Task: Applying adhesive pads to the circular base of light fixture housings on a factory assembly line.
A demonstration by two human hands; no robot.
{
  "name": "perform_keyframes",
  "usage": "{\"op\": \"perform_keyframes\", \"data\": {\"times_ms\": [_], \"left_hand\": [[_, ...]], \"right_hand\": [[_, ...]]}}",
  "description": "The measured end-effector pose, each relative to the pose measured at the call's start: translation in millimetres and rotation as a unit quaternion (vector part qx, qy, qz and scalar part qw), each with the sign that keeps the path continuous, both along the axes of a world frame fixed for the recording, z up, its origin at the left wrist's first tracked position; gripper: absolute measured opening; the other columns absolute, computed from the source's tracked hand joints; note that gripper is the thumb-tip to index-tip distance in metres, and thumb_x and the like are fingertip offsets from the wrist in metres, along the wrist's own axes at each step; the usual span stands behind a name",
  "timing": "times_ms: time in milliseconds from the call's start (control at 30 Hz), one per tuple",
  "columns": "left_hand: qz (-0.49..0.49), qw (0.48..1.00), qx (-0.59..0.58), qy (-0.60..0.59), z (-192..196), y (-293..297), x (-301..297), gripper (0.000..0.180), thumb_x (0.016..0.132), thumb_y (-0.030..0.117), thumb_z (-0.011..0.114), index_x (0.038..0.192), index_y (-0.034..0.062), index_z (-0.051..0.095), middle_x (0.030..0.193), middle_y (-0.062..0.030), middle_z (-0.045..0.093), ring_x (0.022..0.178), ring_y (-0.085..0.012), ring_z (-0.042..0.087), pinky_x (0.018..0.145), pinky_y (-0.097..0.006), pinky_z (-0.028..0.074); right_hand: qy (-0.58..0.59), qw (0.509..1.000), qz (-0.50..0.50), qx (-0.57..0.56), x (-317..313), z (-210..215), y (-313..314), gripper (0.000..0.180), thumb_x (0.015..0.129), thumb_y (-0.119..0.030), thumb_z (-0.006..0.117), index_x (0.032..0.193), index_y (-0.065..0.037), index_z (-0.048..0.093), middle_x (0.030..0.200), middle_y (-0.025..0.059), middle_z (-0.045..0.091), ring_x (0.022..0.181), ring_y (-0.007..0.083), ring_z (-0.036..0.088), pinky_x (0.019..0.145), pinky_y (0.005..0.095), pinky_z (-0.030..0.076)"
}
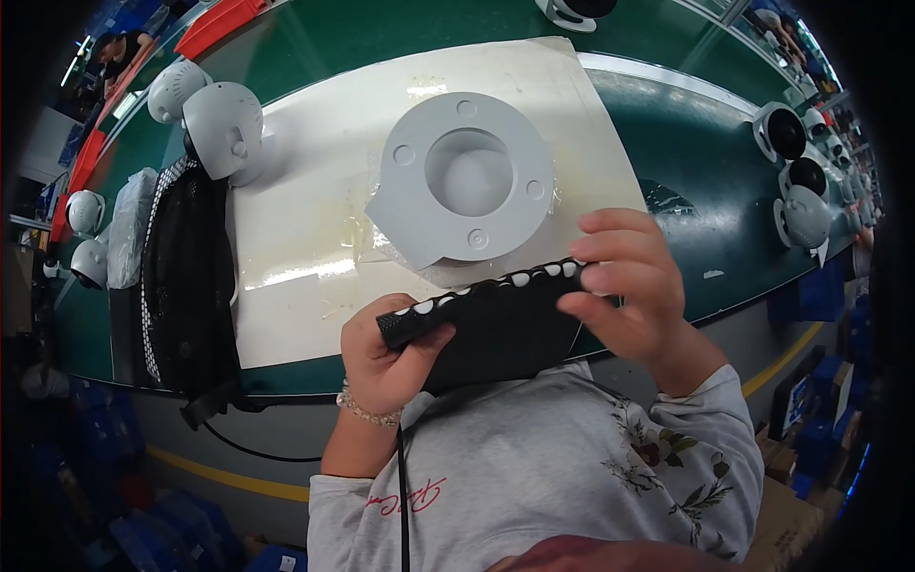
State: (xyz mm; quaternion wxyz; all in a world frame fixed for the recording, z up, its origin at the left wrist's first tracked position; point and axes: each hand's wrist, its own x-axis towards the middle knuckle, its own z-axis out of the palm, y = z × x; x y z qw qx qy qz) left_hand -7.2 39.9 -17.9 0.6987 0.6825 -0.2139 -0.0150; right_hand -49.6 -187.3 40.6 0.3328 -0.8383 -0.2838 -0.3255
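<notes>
Over the counter (667,124): you hold the black strip (486,319).
Left hand (386,357): fingers clamped on its end.
Right hand (629,286): fingers pinch the other end; keep it level.

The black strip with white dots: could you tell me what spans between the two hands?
In the head view, only the black strip itself bridges the left hand and right hand.

This is a factory work line. A long green counter (667,124) runs past, with many round white camera shells (224,129) sitting along it. More of the same shells (801,181) wait on the right. Blue bins (820,296) and red trays (219,24) stand around.
</notes>
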Motion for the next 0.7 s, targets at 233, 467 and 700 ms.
{"op": "perform_keyframes", "data": {"times_ms": [233,467,700], "left_hand": [[0.001,0.999,0.049,-0.017,4.3,-4.3,0.4,0.013,0.062,-0.003,0.066,0.062,0.0017,0.054,0.054,-0.0046,0.048,0.046,-0.0151,0.045,0.043,-0.026,0.033],[-0.023,0.991,0.036,-0.125,8.1,-4.1,5.8,0.016,0.061,-0.003,0.066,0.061,0.0023,0.051,0.053,-0.0068,0.047,0.045,-0.0199,0.044,0.043,-0.028,0.033],[-0.005,0.974,0.068,-0.217,9.1,-5.0,5.4,0.013,0.059,-0.001,0.066,0.066,0.005,0.056,0.066,-0.0063,0.057,0.056,-0.0198,0.053,0.05,-0.026,0.04]], "right_hand": [[-0.054,0.996,0.045,-0.06,0.9,-3.6,7.0,0.042,0.067,0.002,0.068,0.1,-0.01,0.046,0.092,0.0072,0.057,0.082,0.0252,0.056,0.064,0.0356,0.043],[0.038,0.982,0.187,0.003,16.4,17.5,30.5,0.032,0.07,0.004,0.062,0.097,-0.008,0.05,0.092,0.0094,0.055,0.072,0.0233,0.056,0.061,0.0304,0.044],[0.029,0.986,0.129,0.106,52.5,27.3,14.2,0.051,0.077,0.005,0.054,0.123,-0.007,0.035,0.099,0.0104,0.049,0.077,0.0143,0.05,0.063,0.0264,0.044]]}}
